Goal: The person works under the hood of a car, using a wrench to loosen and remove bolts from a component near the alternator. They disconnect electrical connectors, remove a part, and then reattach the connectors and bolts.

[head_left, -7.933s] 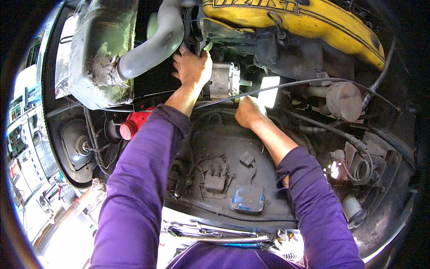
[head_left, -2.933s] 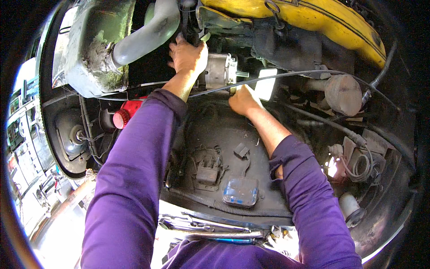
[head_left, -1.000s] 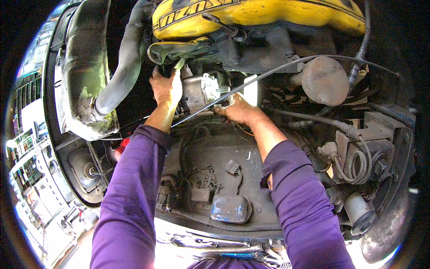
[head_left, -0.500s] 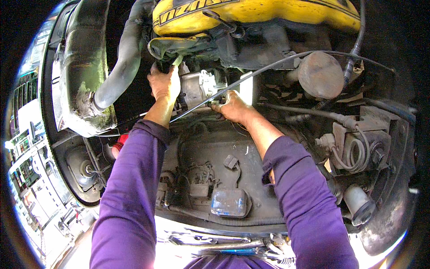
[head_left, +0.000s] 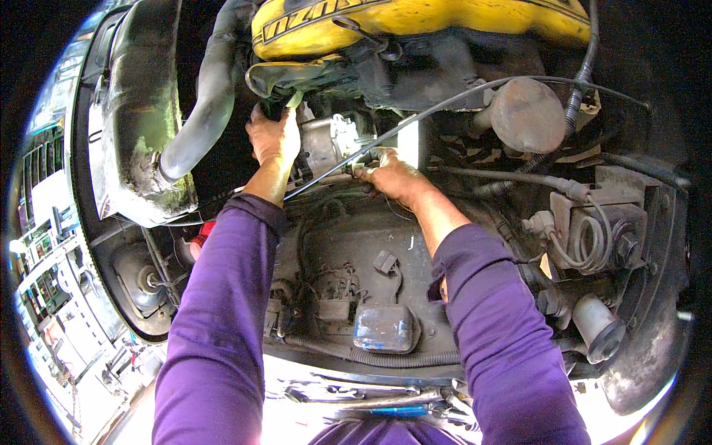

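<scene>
Deep in the engine bay sits a silver, ribbed metal housing (head_left: pixel 320 141) that looks like an alternator, brightly lit at its right end. My left hand (head_left: pixel 273 137) is at its left side, under the yellow-edged bracket (head_left: pixel 285 70). Its fingers curl upward into shadow, and what they grip is hidden. At the housing's lower right end is my right hand (head_left: pixel 397 179), its fingers bent together around something small and dark that I cannot make out. A thin grey rod or cable (head_left: pixel 423 115) arcs across the housing, passing just above my right hand.
A yellow engine cover (head_left: pixel 423 26) spans the top. To the left are a grey hose (head_left: pixel 211 104) and a dark tank-like duct (head_left: pixel 141 111). A round rusty canister (head_left: pixel 528 115), a bracket with coiled tubing (head_left: pixel 593 237) and a blue-grey box (head_left: pixel 383 328) surround my arms.
The view has shifted slightly. My right hand has turned a little at the housing's end, and its fingers have moved slightly. My left hand keeps its place.
</scene>
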`<state>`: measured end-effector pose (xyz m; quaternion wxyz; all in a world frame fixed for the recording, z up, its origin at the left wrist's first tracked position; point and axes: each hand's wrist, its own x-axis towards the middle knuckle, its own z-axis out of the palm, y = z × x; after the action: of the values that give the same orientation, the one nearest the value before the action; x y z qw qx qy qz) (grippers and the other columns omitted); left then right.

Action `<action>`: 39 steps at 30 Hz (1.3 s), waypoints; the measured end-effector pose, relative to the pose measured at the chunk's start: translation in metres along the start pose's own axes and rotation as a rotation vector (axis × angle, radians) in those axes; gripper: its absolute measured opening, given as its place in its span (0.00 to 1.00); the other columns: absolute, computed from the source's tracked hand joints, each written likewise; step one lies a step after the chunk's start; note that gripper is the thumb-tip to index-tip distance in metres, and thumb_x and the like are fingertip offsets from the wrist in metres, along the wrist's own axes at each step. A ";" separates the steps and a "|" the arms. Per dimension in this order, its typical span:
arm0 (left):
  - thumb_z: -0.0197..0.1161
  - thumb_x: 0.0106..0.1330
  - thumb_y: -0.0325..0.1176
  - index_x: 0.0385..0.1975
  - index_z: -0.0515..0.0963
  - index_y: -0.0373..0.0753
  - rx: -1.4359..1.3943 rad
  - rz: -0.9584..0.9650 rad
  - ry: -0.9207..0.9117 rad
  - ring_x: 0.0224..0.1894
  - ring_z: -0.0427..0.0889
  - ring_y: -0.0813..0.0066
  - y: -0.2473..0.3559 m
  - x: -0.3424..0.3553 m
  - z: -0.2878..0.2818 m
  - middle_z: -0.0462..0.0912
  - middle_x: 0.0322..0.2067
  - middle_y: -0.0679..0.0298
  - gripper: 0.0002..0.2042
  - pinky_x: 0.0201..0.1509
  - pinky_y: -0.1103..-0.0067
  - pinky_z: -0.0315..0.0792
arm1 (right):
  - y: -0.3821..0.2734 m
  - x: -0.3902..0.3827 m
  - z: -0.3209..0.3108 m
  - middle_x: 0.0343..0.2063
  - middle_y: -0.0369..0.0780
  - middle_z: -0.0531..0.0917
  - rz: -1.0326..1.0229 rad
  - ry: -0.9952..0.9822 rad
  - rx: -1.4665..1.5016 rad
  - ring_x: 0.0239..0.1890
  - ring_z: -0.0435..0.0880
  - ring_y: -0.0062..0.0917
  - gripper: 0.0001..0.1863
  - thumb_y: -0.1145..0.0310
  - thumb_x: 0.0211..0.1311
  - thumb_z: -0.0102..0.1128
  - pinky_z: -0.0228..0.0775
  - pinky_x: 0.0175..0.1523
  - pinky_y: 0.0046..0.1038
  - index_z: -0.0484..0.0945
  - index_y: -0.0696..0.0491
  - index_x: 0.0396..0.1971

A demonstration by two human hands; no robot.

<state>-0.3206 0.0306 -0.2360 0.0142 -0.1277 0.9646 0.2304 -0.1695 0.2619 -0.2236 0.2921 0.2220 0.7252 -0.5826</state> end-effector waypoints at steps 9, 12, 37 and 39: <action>0.70 0.58 0.63 0.70 0.65 0.34 -0.115 0.056 -0.022 0.63 0.75 0.40 -0.020 0.009 0.008 0.72 0.60 0.36 0.48 0.67 0.59 0.71 | -0.001 -0.001 -0.018 0.55 0.54 0.83 -0.008 -0.086 -0.084 0.59 0.82 0.40 0.42 0.47 0.63 0.68 0.69 0.67 0.34 0.67 0.58 0.69; 0.70 0.58 0.63 0.69 0.66 0.33 -0.084 0.040 -0.017 0.63 0.75 0.41 -0.009 0.001 0.004 0.72 0.60 0.35 0.47 0.67 0.60 0.71 | 0.018 0.013 -0.008 0.50 0.51 0.85 -0.056 -0.114 -0.139 0.56 0.83 0.40 0.28 0.50 0.64 0.67 0.71 0.63 0.36 0.80 0.54 0.57; 0.67 0.66 0.39 0.65 0.68 0.23 -0.219 0.056 -0.087 0.64 0.77 0.54 0.027 -0.020 -0.019 0.78 0.63 0.44 0.33 0.71 0.70 0.66 | 0.042 0.063 0.048 0.28 0.46 0.87 -0.108 0.184 -0.088 0.35 0.87 0.44 0.17 0.57 0.66 0.52 0.78 0.42 0.43 0.85 0.54 0.30; 0.67 0.66 0.39 0.65 0.68 0.23 -0.226 0.014 -0.088 0.63 0.78 0.54 0.029 -0.021 -0.020 0.78 0.62 0.44 0.33 0.71 0.70 0.66 | 0.030 0.058 0.037 0.31 0.48 0.88 -0.076 0.148 -0.129 0.37 0.87 0.45 0.22 0.51 0.67 0.51 0.77 0.46 0.42 0.86 0.54 0.31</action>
<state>-0.3074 0.0514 -0.2038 0.0405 -0.1113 0.9318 0.3431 -0.1857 0.2316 -0.2904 0.2292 0.2175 0.7886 -0.5275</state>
